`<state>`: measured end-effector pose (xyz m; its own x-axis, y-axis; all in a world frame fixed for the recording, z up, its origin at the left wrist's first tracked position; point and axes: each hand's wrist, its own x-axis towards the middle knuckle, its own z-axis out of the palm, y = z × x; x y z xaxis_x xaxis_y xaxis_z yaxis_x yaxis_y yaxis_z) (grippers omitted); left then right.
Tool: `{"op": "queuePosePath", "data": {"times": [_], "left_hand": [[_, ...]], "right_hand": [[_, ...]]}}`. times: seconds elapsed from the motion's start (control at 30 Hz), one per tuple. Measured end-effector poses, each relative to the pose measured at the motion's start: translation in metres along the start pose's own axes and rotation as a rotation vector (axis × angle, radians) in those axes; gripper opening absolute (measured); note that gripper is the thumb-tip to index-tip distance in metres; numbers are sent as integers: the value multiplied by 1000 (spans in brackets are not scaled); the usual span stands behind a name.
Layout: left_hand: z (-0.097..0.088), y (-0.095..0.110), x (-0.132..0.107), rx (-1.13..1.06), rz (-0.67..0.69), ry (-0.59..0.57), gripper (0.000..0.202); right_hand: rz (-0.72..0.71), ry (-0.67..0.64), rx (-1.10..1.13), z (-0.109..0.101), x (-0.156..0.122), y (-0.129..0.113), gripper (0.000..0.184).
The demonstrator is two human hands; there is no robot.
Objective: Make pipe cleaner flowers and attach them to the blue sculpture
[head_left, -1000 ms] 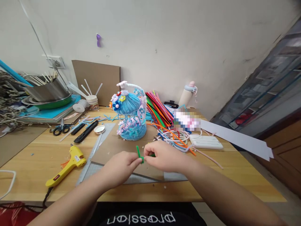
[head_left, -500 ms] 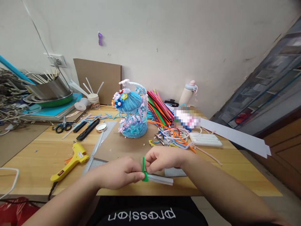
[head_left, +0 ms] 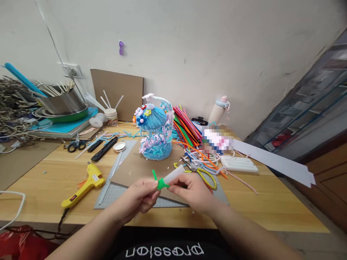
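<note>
My left hand (head_left: 142,195) is closed around the near end of a translucent whitish stick (head_left: 174,174), with its thumb against a green pipe cleaner (head_left: 162,184) wound around that stick. One pipe cleaner tail sticks up at the left; the other points right, toward my right hand (head_left: 193,191). The right fingers pinch this short right-hand tail. The stick tilts up and to the right, its far end free above the cardboard. Just beyond my right hand lie yellow-handled scissors (head_left: 207,177). Behind both hands stands a blue pipe-cleaner lamp-like craft with flowers (head_left: 153,121).
A yellow glue gun (head_left: 84,186) lies at left, near black cutters (head_left: 104,148) and small scissors (head_left: 76,145). Coloured pipe cleaners (head_left: 187,124) are heaped behind at right, beside a white case (head_left: 240,164). Brown cardboard (head_left: 130,169) covers part of a grey cutting mat (head_left: 116,195).
Both hands have lifted, and the stick has swung from pointing right and slightly down to up and right. The right hand has moved to the pipe cleaner's right tail. The yellow-handled scissors show more fully.
</note>
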<state>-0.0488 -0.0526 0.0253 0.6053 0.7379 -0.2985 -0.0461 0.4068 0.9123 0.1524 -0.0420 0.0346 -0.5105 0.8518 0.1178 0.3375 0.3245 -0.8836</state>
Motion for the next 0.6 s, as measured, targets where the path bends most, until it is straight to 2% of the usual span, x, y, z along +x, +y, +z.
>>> {"op": "queuePosePath", "data": {"times": [0.03,0.1,0.17,0.2,0.23,0.3,0.4,0.47,0.6], "left_hand": [[-1,4,-3,50,-4,-75,39],[-1,13,-7,301,-12,-220,40],[0,23,-8,652,11,-281,38],[1,27,-8,807,30,-250,37],[3,30,-7,929,53,-186,36],[4,30,-4,1043,99,0,33],[6,23,2,907,131,252,35],[7,16,6,652,101,308,39],[10,7,7,117,-25,242,39]], "right_hand": [[79,-125,132,-6,6,1,19],[202,-429,265,-17,18,-1,20],[239,-656,199,-26,27,-8,17],[237,-688,98,-28,30,-12,14],[218,-652,-39,-28,31,-17,10],[123,-449,-348,-24,29,-27,6],[-93,-57,-697,-11,18,-32,9],[-233,115,-810,-3,11,-28,16],[-424,264,-822,5,1,-13,25]]}}
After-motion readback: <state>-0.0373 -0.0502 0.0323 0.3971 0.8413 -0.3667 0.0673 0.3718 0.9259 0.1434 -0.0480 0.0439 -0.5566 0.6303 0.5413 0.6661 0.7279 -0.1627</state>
